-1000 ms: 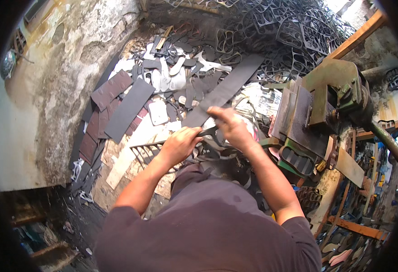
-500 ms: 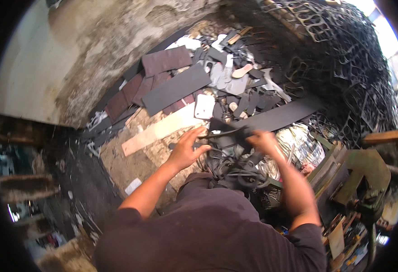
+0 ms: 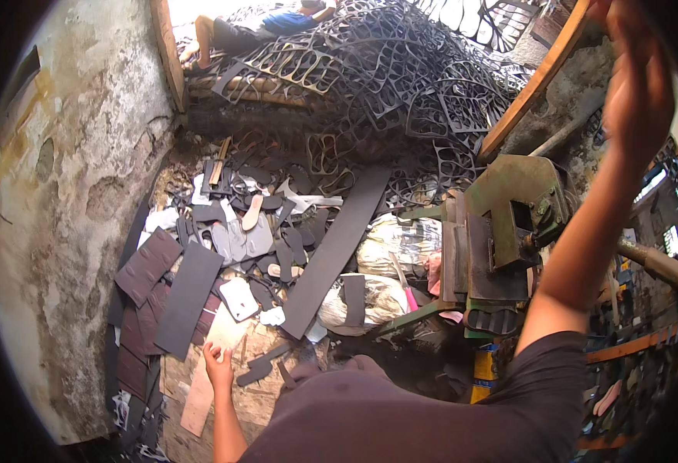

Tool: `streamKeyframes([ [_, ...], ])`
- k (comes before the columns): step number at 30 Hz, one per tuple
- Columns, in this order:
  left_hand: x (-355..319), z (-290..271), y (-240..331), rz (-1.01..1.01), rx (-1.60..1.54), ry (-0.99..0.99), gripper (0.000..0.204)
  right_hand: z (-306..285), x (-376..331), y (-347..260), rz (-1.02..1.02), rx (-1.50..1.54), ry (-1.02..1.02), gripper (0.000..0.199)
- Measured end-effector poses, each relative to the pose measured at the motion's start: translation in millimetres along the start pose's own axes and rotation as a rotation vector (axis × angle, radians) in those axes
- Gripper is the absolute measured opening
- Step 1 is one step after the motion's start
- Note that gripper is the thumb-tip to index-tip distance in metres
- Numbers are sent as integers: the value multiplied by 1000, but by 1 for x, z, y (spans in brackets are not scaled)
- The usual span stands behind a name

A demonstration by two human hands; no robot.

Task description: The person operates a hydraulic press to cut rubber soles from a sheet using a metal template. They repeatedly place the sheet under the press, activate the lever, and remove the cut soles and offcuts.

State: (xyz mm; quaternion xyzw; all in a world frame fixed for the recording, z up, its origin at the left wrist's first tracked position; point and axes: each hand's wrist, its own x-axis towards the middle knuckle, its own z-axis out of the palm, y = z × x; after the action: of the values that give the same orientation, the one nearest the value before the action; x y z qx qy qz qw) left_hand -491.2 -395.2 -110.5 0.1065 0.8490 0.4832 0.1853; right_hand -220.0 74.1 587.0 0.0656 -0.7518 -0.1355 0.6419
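My left hand (image 3: 218, 369) hovers over a long tan board (image 3: 198, 401) at the lower left. Its fingers are loosely bent and apart, with nothing visible in them. Far up at the right, my right hand (image 3: 639, 96) is raised on an outstretched arm, slightly blurred. Its fingers look stretched out and nothing shows in them. Close to my left hand lie a white pad-like piece (image 3: 238, 299), a dark grey sheet (image 3: 189, 301) and some small black cut pieces (image 3: 255, 374).
A green metal machine (image 3: 509, 208) stands at the right. Behind is a heap of black cut-out sheet scraps (image 3: 401, 69), with a person (image 3: 281, 23) lying at its far left. A long dark strip (image 3: 339, 251) crosses the floor. A stained wall (image 3: 84, 193) rises at left.
My right hand has swung up and out to the right. The dark strips between my hands are gone from them. My left hand has moved left, and the view has turned right.
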Motion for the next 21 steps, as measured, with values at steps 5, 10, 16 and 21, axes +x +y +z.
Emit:
streamKeyframes([
  [5, -30, 13, -29, -22, 280, -42, 65, 55, -291, -78, 924, 297, -697, 32],
  [10, -68, -27, -47, -275, 417, -162, 62, -53, -694, -217, 1192, 208, -1429, 35],
  [16, -97, -85, -178, -734, 609, -281, 64, -236, -757, -393, 1692, 484, -2296, 32],
  [21, 30, -114, -297, -499, 704, -515, 58, -117, -667, -378, 2152, 49, -2238, 32],
])
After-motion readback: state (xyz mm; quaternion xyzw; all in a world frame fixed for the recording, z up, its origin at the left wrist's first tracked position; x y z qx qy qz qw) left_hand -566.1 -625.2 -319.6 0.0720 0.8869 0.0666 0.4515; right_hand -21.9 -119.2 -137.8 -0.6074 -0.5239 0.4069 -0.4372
